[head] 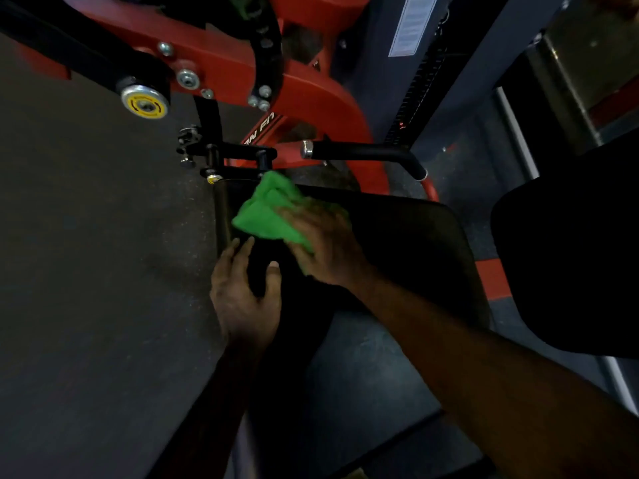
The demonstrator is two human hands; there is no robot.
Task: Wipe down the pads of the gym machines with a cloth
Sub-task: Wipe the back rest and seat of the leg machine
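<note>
A black seat pad (408, 257) of a red gym machine fills the middle of the head view. A crumpled green cloth (268, 210) lies on the pad's far left corner. My right hand (321, 242) lies on top of the cloth and presses it onto the pad; the hand is blurred, so how its fingers lie is unclear. My left hand (247, 295) grips the pad's left edge, fingers over the side and thumb on top. A second black pad (570, 257) stands at the right.
The red machine frame (242, 60) with bolts and a yellow-capped roller (145, 102) rises behind the pad. A black handle bar (366, 153) crosses just beyond the cloth. Dark rubber floor (86, 271) lies to the left. The weight stack (418, 88) stands at the back right.
</note>
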